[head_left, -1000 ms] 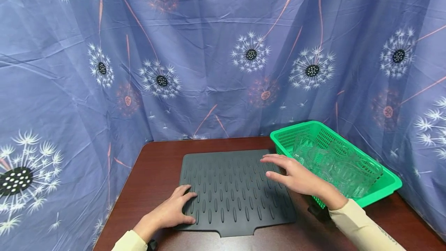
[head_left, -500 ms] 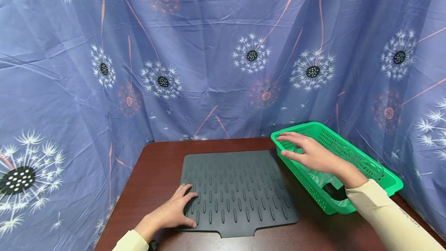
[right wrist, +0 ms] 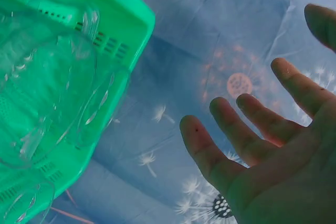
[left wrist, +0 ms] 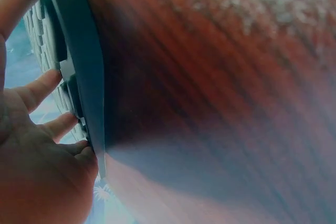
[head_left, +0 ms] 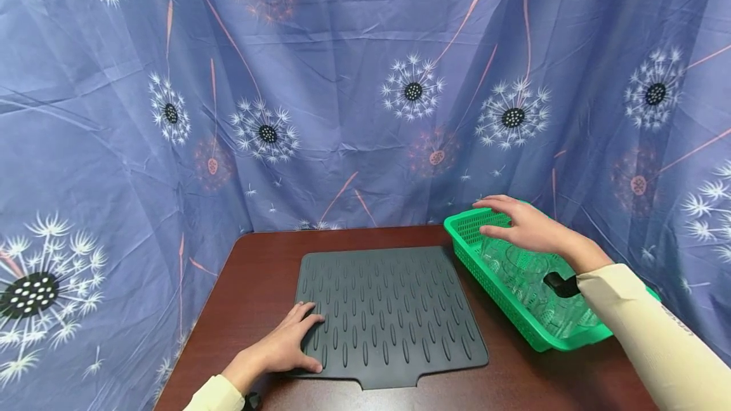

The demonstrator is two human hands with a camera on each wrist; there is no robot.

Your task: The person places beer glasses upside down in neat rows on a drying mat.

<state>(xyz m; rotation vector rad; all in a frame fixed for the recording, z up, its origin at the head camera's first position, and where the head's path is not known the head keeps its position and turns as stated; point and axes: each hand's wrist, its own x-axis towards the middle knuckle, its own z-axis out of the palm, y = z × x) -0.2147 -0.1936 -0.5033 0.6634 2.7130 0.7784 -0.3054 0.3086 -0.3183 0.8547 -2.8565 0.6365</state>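
A dark grey ribbed mat [head_left: 388, 309] lies on the table, with a tab at its near edge. My left hand [head_left: 285, 341] rests on the mat's left edge, fingers spread; the left wrist view shows the fingertips touching the mat's rim [left wrist: 86, 61]. My right hand [head_left: 528, 227] hovers above the green basket [head_left: 497, 284], fingers extended and holding nothing. Several clear glass mugs [head_left: 531, 271] lie in the basket, partly hidden by the right hand and forearm. From the right wrist, a glass mug [right wrist: 47, 93] with a handle shows near the basket wall.
The brown wooden table [head_left: 240, 284] extends left of the mat and behind it. A blue curtain [head_left: 342, 94] with dandelion prints hangs behind and at both sides, close to the table's far edge. A black wrist camera [head_left: 562, 285] sits under the right wrist.
My right hand has risen and moved right, from over the mat's right side to above the basket. The left hand has stayed on the mat's edge.
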